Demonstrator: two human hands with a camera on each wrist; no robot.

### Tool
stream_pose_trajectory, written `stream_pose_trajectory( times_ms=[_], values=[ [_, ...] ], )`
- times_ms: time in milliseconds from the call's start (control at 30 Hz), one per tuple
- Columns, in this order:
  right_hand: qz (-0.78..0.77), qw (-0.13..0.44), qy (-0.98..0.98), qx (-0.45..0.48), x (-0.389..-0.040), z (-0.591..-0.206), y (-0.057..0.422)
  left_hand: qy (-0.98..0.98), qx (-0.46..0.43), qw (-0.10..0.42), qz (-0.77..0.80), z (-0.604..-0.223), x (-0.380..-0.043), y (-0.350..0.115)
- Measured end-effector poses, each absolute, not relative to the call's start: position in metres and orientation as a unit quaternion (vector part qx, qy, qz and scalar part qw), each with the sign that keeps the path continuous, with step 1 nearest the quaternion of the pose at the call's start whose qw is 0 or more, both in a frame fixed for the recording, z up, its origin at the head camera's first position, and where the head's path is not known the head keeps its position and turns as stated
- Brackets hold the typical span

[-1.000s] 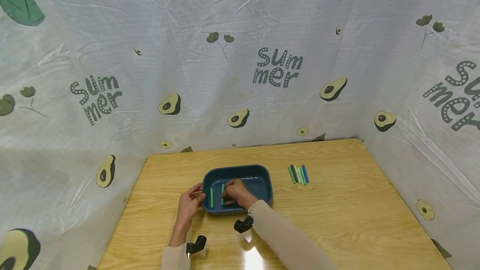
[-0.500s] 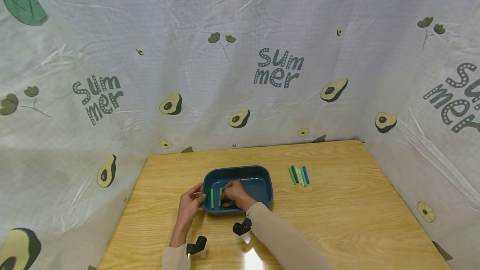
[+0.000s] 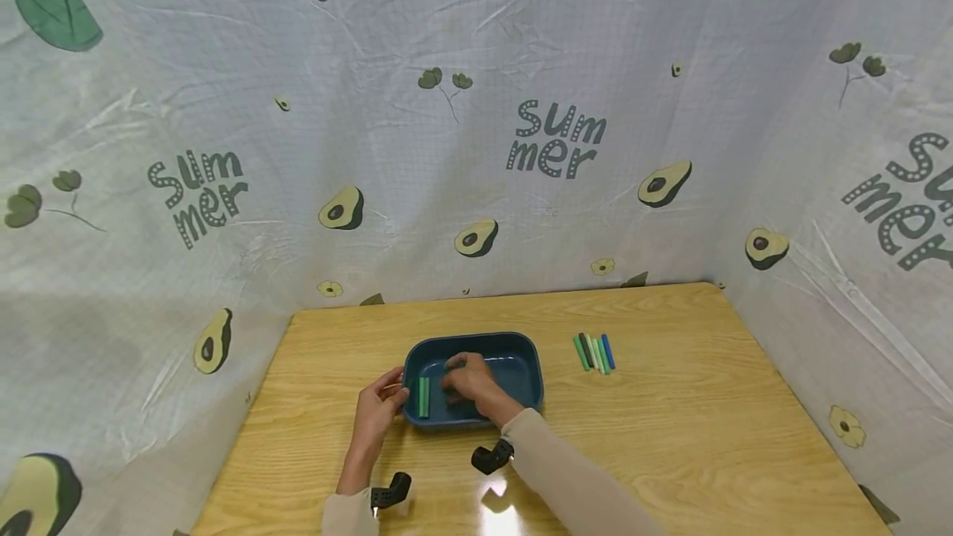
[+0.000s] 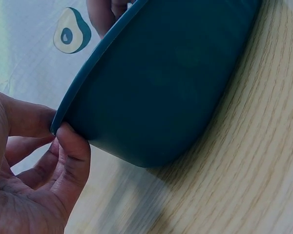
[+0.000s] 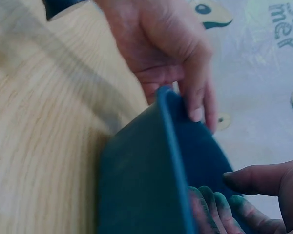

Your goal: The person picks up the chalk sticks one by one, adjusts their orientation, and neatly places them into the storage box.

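A dark blue rectangular tub (image 3: 521,379) stands on the table. My left hand (image 3: 375,405) pinches its left rim between thumb and fingers, as the left wrist view shows closely. Two green chalk-like sticks (image 3: 423,397) lie side by side inside, near the tub's left end. My right hand (image 3: 472,380) is over the inside of the tub, just right of the sticks. In the right wrist view its thumb stands apart from the fingers, with nothing between them. Green and dark colour smudges the right fingertips (image 5: 219,197).
Several similar sticks (image 3: 595,354) in green, black, pale and blue lie in a row on the wooden table (image 3: 670,404) to the tub's right. A white printed cloth (image 3: 417,147) hangs behind and at both sides.
The second green stick has slid left until beside the first. My right hand has let go of it and lifted a little to the right. The left hand has stayed on the rim.
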State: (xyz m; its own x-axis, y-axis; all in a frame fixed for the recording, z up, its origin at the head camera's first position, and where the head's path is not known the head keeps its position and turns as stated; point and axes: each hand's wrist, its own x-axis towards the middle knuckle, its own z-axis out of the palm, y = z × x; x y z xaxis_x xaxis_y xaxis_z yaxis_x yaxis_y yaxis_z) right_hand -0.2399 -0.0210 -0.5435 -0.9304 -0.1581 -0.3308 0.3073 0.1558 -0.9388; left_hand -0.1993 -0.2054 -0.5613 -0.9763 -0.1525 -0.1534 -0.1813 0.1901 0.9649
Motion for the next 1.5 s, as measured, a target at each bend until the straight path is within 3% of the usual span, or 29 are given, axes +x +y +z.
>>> stream_pose_trajectory(
  times_ms=[600, 1500],
  values=[
    [-0.640, 0.090, 0.761, -0.050, -0.220, -0.500, 0.010, 0.767, -0.111, -0.002, 0.632, -0.563, -0.200, -0.204],
    [-0.639, -0.027, 0.769, -0.007, -0.205, -0.481, 0.087, 0.766, -0.106, 0.001, 0.634, -0.562, -0.198, -0.204]
  ],
)
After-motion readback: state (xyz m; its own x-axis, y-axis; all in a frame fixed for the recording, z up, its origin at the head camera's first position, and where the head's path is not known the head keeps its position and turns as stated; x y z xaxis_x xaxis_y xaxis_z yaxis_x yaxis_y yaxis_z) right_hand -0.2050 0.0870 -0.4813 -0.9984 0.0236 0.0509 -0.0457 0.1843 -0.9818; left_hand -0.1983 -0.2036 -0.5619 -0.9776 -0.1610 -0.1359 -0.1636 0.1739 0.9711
